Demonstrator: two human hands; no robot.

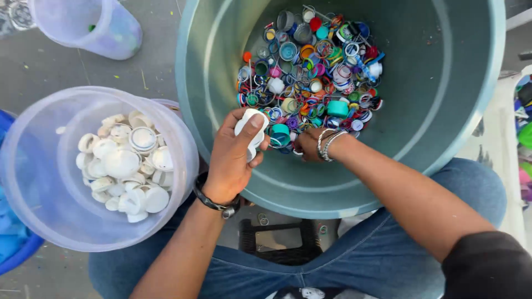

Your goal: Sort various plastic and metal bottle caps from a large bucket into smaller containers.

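My left hand (233,158) is closed around several white bottle caps (250,126), held over the near rim of a big grey-green tub (443,111). My right hand (309,145), with silver bangles on the wrist, reaches down into the tub, its fingers at the near edge of a heap of mixed coloured caps and rings (313,69); whether it holds anything is hidden. To the left, a clear plastic bucket (33,182) holds a pile of white caps (124,166).
A second clear bucket (91,25) lies tipped at the top left. A blue container edge (8,249) shows at the far left. More coloured caps (523,138) lie on a white sheet at the right. A dark stool (277,243) shows between my jeans-clad knees.
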